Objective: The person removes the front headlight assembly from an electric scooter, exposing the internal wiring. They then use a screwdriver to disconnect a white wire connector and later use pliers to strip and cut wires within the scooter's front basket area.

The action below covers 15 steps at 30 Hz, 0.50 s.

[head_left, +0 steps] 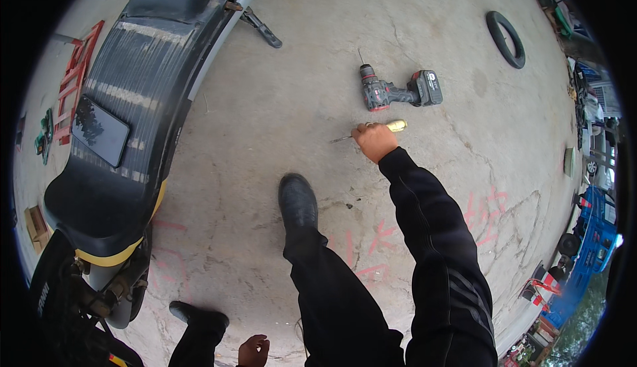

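My right hand is closed on a screwdriver with a yellow handle, its metal shaft pointing left just over the concrete floor. Beyond it a black and red cordless drill lies on the floor with a thin bit in its chuck. At the bottom edge, partly out of view, my left hand hangs with loosely bent fingers and nothing visible in it. To the left stands a two-wheeler with a long black seat, patched with clear tape, on which a dark phone lies.
My shoe is on the cracked concrete, which has pink markings. A tyre lies at the back right, a red metal rack beyond the seat, a cardboard box at the left, and a blue vehicle with clutter along the right.
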Available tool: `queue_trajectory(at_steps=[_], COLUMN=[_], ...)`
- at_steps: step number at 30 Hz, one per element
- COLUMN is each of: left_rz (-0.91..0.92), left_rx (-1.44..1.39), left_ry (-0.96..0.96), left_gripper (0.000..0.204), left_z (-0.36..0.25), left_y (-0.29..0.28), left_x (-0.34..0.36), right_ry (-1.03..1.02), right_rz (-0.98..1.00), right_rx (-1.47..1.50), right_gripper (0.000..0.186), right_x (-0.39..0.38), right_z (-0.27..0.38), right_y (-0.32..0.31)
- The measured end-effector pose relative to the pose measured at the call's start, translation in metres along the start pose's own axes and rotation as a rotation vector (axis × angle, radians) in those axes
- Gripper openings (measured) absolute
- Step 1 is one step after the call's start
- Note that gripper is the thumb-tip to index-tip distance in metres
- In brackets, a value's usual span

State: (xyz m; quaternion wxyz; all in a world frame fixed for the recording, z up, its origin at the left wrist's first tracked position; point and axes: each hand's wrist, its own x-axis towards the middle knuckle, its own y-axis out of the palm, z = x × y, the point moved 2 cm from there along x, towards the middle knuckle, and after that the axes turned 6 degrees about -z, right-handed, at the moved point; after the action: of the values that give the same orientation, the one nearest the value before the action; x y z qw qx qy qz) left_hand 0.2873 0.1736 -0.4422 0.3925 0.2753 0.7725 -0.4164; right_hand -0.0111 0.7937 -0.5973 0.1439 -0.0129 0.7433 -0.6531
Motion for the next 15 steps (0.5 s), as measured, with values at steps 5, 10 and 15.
queue_trajectory(at_steps=[5, 10, 15], left_rz=[0.103, 0.329, 0.623], left_rx=[-0.013, 0.032, 0.213], left_ry=[0.014, 0.039, 0.321], left_gripper=[0.03, 0.03, 0.04], left_z=[-0.005, -0.004, 0.036], left_y=[0.008, 0.033, 0.061], left_x=[-0.009, -0.026, -0.03], right_ry=[0.261, 0.761, 1.057], right_rz=[-0.497, -0.957, -0.792], right_rx=[0.467, 0.931, 0.996], right_gripper=[0.01, 0.021, 0.026], right_x=[-0.041, -0.113, -0.159], right_z=[0.022, 0.014, 0.027], right_y=[-0.063, -0.101, -0.036])
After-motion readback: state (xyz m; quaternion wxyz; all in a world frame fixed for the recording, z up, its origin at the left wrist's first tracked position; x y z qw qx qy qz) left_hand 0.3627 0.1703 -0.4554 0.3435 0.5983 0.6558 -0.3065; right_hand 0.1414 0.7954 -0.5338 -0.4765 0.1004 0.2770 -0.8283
